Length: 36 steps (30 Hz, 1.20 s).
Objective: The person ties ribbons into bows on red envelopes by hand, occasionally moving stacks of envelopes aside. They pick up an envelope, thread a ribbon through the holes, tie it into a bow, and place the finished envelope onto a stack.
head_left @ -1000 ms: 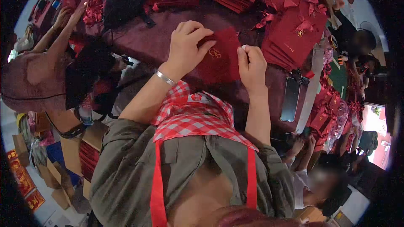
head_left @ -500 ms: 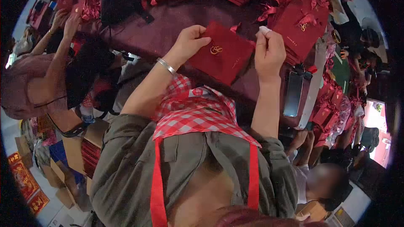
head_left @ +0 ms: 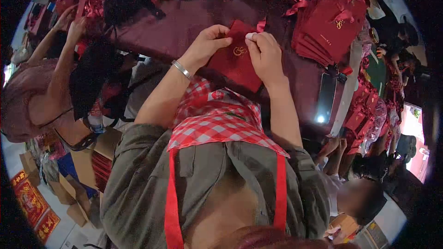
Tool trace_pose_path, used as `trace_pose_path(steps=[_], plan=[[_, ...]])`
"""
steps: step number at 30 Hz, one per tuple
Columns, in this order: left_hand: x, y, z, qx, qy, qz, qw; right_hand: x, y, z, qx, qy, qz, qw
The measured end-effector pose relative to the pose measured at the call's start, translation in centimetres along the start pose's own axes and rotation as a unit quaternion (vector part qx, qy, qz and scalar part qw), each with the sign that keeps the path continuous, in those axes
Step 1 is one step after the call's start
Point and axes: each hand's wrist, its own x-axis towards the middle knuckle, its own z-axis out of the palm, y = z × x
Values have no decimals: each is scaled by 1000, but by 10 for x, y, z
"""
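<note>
A dark red pouch or folder (head_left: 240,67) with a gold emblem lies tilted in front of me, a pink-red ribbon (head_left: 261,26) at its upper edge. My left hand (head_left: 210,45) pinches its upper left edge between thumb and fingers, and a silver bracelet circles that wrist. Over its upper right part is my right hand (head_left: 266,56), fingers closed together, with white covering on a fingertip; what the fingers hold is hidden.
Stacks of similar red pieces (head_left: 325,27) with ribbons lie at the right, more at the far edge. A phone (head_left: 326,97) rests on the dark red tablecloth (head_left: 295,78). Co-workers' arms (head_left: 67,41) show at the left, others at the right.
My right hand has moved left, from beyond the pouch's right corner to over its upper right part. My left hand still grips the left edge.
</note>
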Motion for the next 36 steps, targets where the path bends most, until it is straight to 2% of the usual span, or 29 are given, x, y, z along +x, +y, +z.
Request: trace_pose_path(steps=[11, 14, 16, 23, 25, 27, 29, 30, 31, 34, 35, 36], plan=[[-2, 2, 3, 6, 8, 3, 1000, 12, -4, 16, -2, 13, -4, 1000], [-1, 5, 3, 12, 5, -18, 1000, 16, -1, 20, -29, 9, -20, 999], [-1, 6, 5, 17, 10, -27, 999, 18, -3, 21, -50, -28, -18, 998], [-3, 0, 12, 128, 77, 28, 988, 18, -8, 28, -156, -59, -49, 985], [-3, 0, 13, 169, 84, 36, 981, 18, -15, 31, -232, -74, -75, 967], [-5, -2, 13, 213, 88, 90, 969, 20, -21, 31, -260, -79, -101, 957], [-7, -2, 14, 195, 88, 94, 972, 24, -26, 27, -281, -135, -205, 928], [-8, 2, 17, 180, 92, 68, 977, 26, -18, 29, -286, -160, -224, 918], [-10, 4, 19, 164, 95, 41, 981, 26, -14, 29, -287, -157, -221, 919], [-6, 5, 18, 166, 108, 57, 979, 26, -4, 33, -212, -96, -139, 963], [-7, 4, 21, 141, 120, 38, 982, 19, 0, 39, -214, -92, -139, 962], [-5, 1, 19, 141, 118, 40, 982, 14, -1, 44, -189, -42, -104, 976]])
